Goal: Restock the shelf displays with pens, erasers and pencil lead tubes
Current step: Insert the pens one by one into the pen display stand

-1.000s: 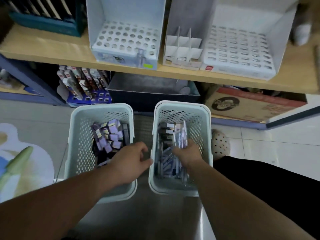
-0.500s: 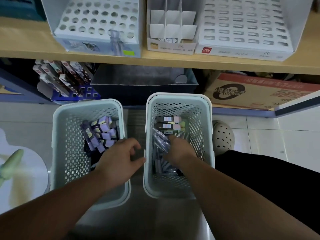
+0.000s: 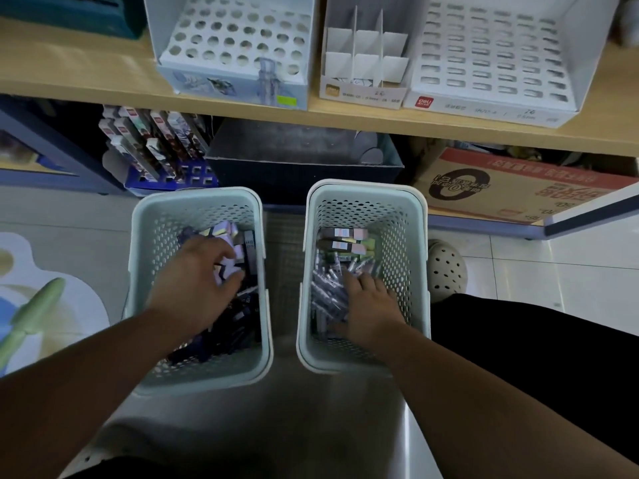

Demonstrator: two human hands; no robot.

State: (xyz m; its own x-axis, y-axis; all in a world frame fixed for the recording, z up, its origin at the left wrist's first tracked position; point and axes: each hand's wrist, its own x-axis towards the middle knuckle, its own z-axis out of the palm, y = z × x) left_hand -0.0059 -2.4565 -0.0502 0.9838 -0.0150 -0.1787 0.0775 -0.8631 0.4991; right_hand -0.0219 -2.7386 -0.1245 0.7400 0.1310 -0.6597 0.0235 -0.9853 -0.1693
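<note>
1. Left hand [image 3: 204,271], left of centre: fingers and thumb curled round lilac packs [image 3: 226,267], probably erasers, in the left basket [image 3: 141,271]; dark lead tubes [image 3: 249,252] lie beside them, one marked "HB".
2. Right hand [image 3: 370,299], right of centre: fingers spread flat on wrapped pens [image 3: 332,285] in the right basket [image 3: 420,271]; nothing gripped.
3. Handling: gather pens parallel, in small bunches; the round-hole display [image 3: 235,43], upper centre, likely takes them.
4. Writing: red "deli" logo [image 3: 424,102] on the slotted display [image 3: 491,57], upper right; cardboard box [image 3: 518,188] print is inverted, with only a large "0" legible.
</note>
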